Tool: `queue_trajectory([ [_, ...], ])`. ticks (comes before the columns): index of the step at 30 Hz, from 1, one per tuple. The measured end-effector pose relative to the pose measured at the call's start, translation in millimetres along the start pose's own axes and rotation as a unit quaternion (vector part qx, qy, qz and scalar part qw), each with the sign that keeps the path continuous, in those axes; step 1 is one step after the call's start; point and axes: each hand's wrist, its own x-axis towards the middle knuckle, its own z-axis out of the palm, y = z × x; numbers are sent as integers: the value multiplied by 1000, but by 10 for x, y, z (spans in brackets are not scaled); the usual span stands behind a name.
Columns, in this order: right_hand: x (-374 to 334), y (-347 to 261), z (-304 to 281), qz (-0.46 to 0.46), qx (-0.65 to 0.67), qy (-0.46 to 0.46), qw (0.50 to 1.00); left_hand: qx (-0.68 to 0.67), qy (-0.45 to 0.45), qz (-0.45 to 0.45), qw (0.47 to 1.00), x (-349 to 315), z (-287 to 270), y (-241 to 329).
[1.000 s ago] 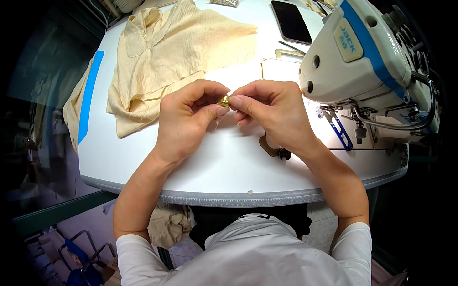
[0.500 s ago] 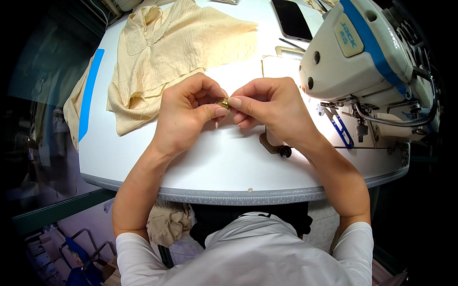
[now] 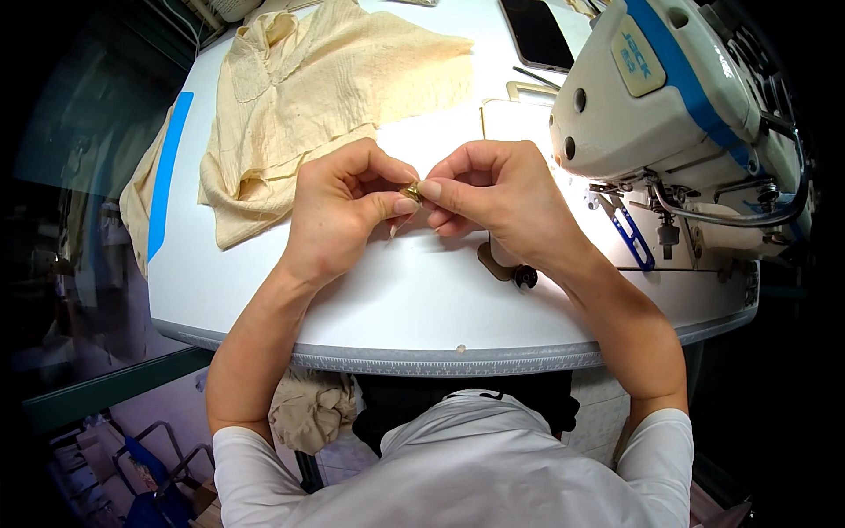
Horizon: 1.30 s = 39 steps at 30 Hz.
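Observation:
Above the middle of the table, a small brass-coloured bobbin case (image 3: 411, 191) sits between the fingertips of both hands. My left hand (image 3: 339, 207) pinches it from the left, thumb in front and index finger curled behind. From the right, my right hand (image 3: 502, 189) grips its edge between thumb and index finger. The fingers cover most of it, so details of its shape are hidden. Just right of my right hand stands a white and blue sewing machine (image 3: 651, 97).
A cream crinkled garment (image 3: 299, 114) lies at the back left. Blue-handled thread snips (image 3: 632, 236) rest by the machine's needle area. A black phone (image 3: 537, 35) lies at the back. A dark round knob (image 3: 525, 277) is beneath my right wrist. A ruler strip (image 3: 440, 362) runs along the table's front edge.
Both hands keep their pinch on the bobbin case, with only slight finger shifts. The lower fingers of my left hand have moved a little to the left.

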Motion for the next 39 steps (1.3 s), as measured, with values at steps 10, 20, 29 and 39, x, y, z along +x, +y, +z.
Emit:
queue_trajectory([
  [10, -7, 0, -18, 19, 9, -13, 1000, -11, -9, -17, 1000, -13, -4, 50],
  [20, -23, 36, -9, -23, -30, -19, 999, -56, -28, -46, 997, -10, -42, 78],
  [29, -23, 115, -3, -81, -86, -26, 993, -76, -65, -77, 992, 4, -102, 72],
  [39, 5, 171, -19, -292, -267, -36, 917, -72, -146, -142, 976, 8, -168, 139],
])
